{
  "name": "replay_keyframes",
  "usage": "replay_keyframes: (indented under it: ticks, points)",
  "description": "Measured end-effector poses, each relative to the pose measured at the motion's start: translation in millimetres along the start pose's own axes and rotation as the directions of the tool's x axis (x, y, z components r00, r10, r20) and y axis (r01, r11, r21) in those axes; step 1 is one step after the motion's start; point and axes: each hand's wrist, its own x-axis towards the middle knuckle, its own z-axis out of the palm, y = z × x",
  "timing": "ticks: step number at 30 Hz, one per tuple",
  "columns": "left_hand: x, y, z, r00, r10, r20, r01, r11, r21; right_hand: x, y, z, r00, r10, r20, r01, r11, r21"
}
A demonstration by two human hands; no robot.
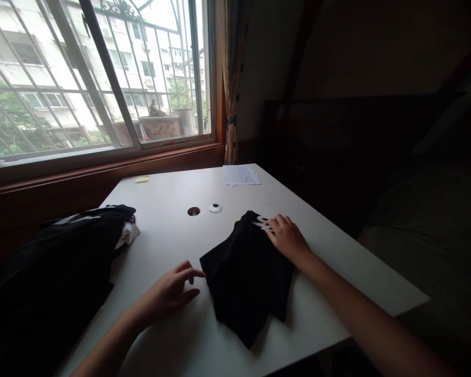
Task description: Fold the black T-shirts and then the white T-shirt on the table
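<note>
Cloth [247, 283] partly undr R grip [287, 238]

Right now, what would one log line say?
black cloth: on table | left hand: at its left edge | right hand: by its white print

We are looking into a room in what appears to be a home. A curtain [231, 78] is hanging, tied back, beside a sliding window [109, 70] with wooden trim [172, 157] below. Beyond the glass, a metal grille [23, 90] is covering the opening, a planter [160, 127] is sitting just outside, and multi-storey buildings [135, 60] are rising opposite. Indoors, heaped clothing [63, 262] is lying at a plain white table's [168, 196] left edge.
</note>
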Motion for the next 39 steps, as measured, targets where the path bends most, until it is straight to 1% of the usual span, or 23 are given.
replay_keyframes:
  ticks: [2, 3, 5, 7, 8, 11, 13, 17, 19, 21, 24, 27, 30, 33, 34, 36, 39]
  points:
    - [1, -7, 2.0, 0.997, 0.031, -0.072, -0.025, 0.996, 0.091, -11, -23, -13, 0.994, -0.103, 0.035, 0.099, 0.988, 0.118]
    - [2, -10, 2.5, 0.994, 0.042, -0.102, -0.029, 0.992, 0.123, -19, -36, -20, 0.982, -0.173, 0.079, 0.154, 0.968, 0.199]
    - [2, -14, 2.7, 0.986, 0.06, -0.155, -0.035, 0.986, 0.161, -39, -57, -35, 0.927, -0.313, 0.206, 0.223, 0.902, 0.369]
    - [2, -12, 2.4, 0.974, 0.093, -0.204, -0.054, 0.98, 0.191, -60, -71, -49, 0.875, -0.384, 0.294, 0.217, 0.855, 0.472]
    - [2, -10, 2.5, 0.967, 0.114, -0.226, -0.067, 0.976, 0.208, -71, -74, -55, 0.859, -0.397, 0.324, 0.2, 0.842, 0.501]
    - [5, -1, 4.1, 0.945, 0.176, -0.275, -0.103, 0.961, 0.258, -98, -68, -69, 0.854, -0.38, 0.356, 0.151, 0.835, 0.529]
    - [7, 3, 6.7, 0.937, 0.195, -0.291, -0.109, 0.952, 0.287, -110, -56, -72, 0.865, -0.389, 0.317, 0.176, 0.826, 0.535]
    - [15, 7, 13.4, 0.94, 0.214, -0.267, -0.107, 0.925, 0.364, -124, -33, -67, 0.898, -0.423, 0.121, 0.315, 0.811, 0.493]
    - [19, 12, 15.8, 0.944, 0.223, -0.243, -0.112, 0.91, 0.4, -126, -26, -62, 0.906, -0.422, 0.031, 0.362, 0.812, 0.458]
    - [25, 20, 17.3, 0.952, 0.221, -0.21, -0.115, 0.898, 0.424, -125, -25, -58, 0.903, -0.427, -0.033, 0.395, 0.8, 0.451]
    - [37, 38, 21.1, 0.966, 0.207, -0.157, -0.122, 0.895, 0.429, -119, -26, -58, 0.917, -0.387, -0.102, 0.384, 0.778, 0.497]
    - [56, 56, 32.0, 0.966, 0.219, -0.135, -0.144, 0.894, 0.425, -108, -26, -63, 0.953, -0.267, -0.143, 0.3, 0.769, 0.565]
    - [79, 66, 48.6, 0.959, 0.238, -0.155, -0.145, 0.879, 0.453, -96, -23, -69, 0.968, -0.15, -0.199, 0.241, 0.771, 0.59]
    - [100, 67, 57.9, 0.953, 0.221, -0.208, -0.097, 0.871, 0.481, -87, -21, -74, 0.969, -0.06, -0.238, 0.193, 0.787, 0.586]
    - [105, 66, 57.0, 0.952, 0.211, -0.224, -0.078, 0.871, 0.486, -84, -20, -76, 0.969, -0.035, -0.245, 0.176, 0.793, 0.583]
    - [113, 62, 48.7, 0.947, 0.196, -0.256, -0.047, 0.87, 0.491, -81, -19, -80, 0.965, 0.017, -0.261, 0.141, 0.805, 0.576]
    - [120, 56, 23.8, 0.924, 0.207, -0.321, -0.013, 0.856, 0.516, -78, -18, -88, 0.954, 0.085, -0.287, 0.102, 0.808, 0.581]
